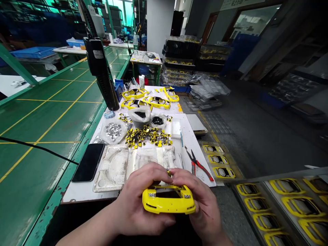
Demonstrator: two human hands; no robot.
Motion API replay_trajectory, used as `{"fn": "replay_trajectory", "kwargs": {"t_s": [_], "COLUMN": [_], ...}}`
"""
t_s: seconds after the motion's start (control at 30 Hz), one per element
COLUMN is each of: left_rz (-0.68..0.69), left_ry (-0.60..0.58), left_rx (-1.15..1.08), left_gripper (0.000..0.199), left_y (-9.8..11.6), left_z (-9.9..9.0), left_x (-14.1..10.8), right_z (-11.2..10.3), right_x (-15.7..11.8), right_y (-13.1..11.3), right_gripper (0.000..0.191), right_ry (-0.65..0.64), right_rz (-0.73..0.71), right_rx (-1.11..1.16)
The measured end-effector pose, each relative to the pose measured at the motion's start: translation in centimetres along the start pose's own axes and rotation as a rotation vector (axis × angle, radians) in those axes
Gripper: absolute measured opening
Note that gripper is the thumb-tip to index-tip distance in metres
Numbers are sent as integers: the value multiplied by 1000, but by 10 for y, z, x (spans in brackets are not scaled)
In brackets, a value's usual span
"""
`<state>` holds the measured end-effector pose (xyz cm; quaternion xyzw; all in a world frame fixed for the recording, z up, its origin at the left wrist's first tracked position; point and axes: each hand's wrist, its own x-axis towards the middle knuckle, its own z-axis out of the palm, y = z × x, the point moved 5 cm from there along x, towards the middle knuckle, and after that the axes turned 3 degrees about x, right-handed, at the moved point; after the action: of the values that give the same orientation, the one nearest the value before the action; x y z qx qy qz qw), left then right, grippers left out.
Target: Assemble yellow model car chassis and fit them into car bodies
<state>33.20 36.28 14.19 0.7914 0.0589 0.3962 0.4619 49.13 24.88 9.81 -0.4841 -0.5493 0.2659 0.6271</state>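
Observation:
A yellow toy car body shell [169,202] is held between my two hands above the near edge of the white worktable, its end with two clear lamp pieces facing me. My left hand [139,200] wraps round its left side, thumb below and fingers over the top. My right hand [202,196] grips the right side, with fingertips meeting the left ones at the far edge. A small yellow bit shows between the fingertips; its kind I cannot make out. Just beyond my hands lies a stained white foam tray [112,165].
A black phone [88,162] lies left of the tray, red-handled pliers [198,165] right. Behind are a heap of small yellow-black parts [147,136], bags of silver pieces [113,132] and black pieces [157,120], more yellow shells [156,101], and a black electric screwdriver [101,71]. Trays of shells [258,203] stand right.

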Motion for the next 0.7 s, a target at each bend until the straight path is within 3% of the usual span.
{"fn": "replay_trajectory", "kwargs": {"t_s": [0.7], "left_rz": [4], "left_ry": [5], "left_rx": [4], "left_gripper": [60], "left_y": [0], "left_z": [-2], "left_x": [-1], "right_z": [-1], "right_x": [1], "right_y": [-2], "right_gripper": [53], "right_ry": [3], "right_rz": [-2], "right_rx": [-5]}}
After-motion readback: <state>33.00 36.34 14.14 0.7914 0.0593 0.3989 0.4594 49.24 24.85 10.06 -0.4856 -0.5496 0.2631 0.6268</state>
